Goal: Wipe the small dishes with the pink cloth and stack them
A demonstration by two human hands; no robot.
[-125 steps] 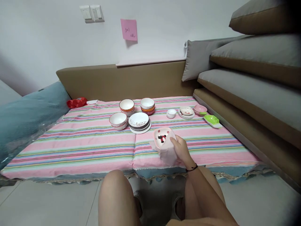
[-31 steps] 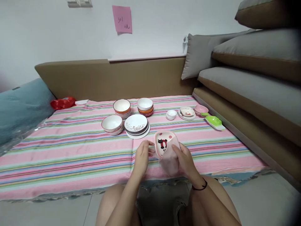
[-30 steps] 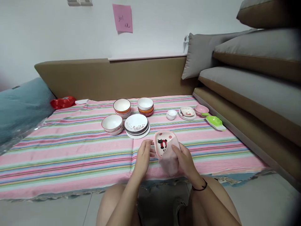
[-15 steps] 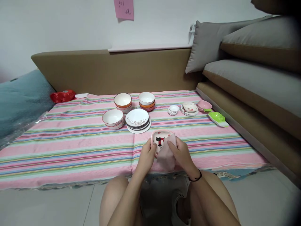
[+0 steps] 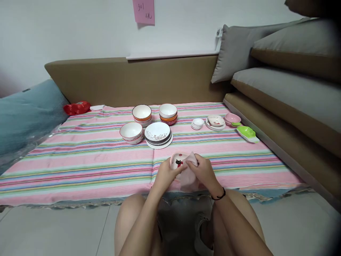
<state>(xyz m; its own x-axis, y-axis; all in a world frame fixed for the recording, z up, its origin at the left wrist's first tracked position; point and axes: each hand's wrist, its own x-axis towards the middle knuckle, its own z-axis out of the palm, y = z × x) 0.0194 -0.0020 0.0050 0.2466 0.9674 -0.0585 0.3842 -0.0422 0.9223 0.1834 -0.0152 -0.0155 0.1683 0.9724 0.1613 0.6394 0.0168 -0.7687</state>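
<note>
A small pink-rimmed dish (image 5: 174,161) with a black cat picture and pink dots is between my hands, above the front of the striped cloth. My left hand (image 5: 165,173) grips its left side, the thumb reaching across the inside. A pale pink wiping cloth (image 5: 189,179) covers the dish's right part and hangs down in front. My right hand (image 5: 204,170) is closed on this cloth at the dish's right side. Whether its fingers also hold the rim under the cloth is hidden.
Stacked bowls (image 5: 131,132), more bowls (image 5: 167,111) and a plate stack (image 5: 157,132) stand ahead on the striped cloth (image 5: 106,163). Farther right are small white dishes (image 5: 197,123), small plates (image 5: 216,121), pink bowls (image 5: 232,118) and a green leaf-shaped dish (image 5: 247,134). Sofa cushions (image 5: 287,89) border the right.
My right hand has drawn the cloth inward across the dish, and more of it is bunched up. The left thumb now reaches farther over the inside. The camera view has shifted slightly.
</note>
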